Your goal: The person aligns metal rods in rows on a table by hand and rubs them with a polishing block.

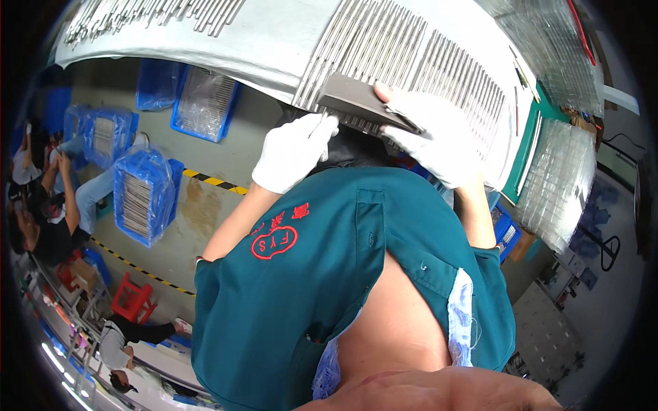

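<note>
Both my hands wear white gloves and are at the near edge of a white-covered table (274, 51). My right hand (439, 133) grips the right end of a dark grey flat bar (360, 99), with one bare fingertip showing on its top edge. The bar lies across the near ends of thin metal rods (384, 41), which are laid side by side in rows. My left hand (291, 151) is closed beside the bar's left end, its fingers pinched together near the rod ends. What sits between those fingers is too small to make out.
More metal rods (157, 14) lie at the table's far left. Clear plastic-wrapped bundles (558, 185) stand at the right. Blue crates (144, 198) with plastic-lined rods sit on the floor at left, near yellow-black tape (212, 181), a red stool (133, 299) and seated people (51, 205).
</note>
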Motion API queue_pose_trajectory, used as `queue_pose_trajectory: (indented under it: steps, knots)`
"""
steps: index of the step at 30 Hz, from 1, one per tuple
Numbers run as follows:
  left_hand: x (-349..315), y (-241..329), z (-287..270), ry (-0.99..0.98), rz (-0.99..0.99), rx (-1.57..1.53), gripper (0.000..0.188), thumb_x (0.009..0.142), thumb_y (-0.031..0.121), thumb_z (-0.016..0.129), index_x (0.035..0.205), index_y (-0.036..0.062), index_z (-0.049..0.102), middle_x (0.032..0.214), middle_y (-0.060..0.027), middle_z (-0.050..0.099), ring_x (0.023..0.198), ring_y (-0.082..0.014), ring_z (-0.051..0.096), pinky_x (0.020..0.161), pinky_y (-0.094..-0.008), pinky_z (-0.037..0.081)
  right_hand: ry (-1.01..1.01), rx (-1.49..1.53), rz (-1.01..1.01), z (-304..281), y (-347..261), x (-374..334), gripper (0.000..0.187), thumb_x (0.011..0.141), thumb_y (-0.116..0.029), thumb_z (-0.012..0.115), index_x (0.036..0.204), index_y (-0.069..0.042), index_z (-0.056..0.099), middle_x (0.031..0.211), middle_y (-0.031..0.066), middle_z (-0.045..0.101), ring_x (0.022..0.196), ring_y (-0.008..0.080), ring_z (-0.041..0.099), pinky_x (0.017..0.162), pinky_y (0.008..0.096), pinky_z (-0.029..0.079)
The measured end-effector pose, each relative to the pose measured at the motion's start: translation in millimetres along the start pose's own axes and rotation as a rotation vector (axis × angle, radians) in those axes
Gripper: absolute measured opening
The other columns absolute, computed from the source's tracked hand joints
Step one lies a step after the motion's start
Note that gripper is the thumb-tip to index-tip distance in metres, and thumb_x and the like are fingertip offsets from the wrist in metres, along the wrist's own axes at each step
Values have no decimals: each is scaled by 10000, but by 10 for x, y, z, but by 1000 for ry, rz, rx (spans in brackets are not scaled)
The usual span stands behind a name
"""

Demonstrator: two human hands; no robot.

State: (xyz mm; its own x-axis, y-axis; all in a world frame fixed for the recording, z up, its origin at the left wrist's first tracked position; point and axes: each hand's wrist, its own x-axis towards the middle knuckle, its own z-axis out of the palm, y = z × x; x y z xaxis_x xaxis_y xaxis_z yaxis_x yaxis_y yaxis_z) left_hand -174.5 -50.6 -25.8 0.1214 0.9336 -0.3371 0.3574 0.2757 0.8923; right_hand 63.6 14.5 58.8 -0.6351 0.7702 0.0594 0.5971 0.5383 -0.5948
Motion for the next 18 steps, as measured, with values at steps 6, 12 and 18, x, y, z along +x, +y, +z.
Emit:
queue_pose_trajectory:
  steps: [6,12,18]
  knots:
    - [-38,-15,54,151,541,497,289,1015,303,563,967,76,737,685,-59,674,558,-158,631,568,-316,509,-32,16,-57,-66,-23,108,497,868,-183,707,1361,-182,646,1198,66,719,1020,282,699,908,354,542]
    - [-11,-6,60,161,615,546,261,1011,272,583,944,64,727,724,-64,687,605,-181,666,571,-320,521,4,-33,-93,-37,-66,110,524,845,-160,730,1360,-209,648,1098,94,733,910,292,696,846,354,547]
    - [-71,55,67,142,535,475,235,1009,246,592,963,54,720,705,-69,669,596,-185,663,562,-327,524,-56,22,-18,-196,105,-26,540,824,-173,744,1355,-207,650,1095,75,733,938,272,702,849,353,545]
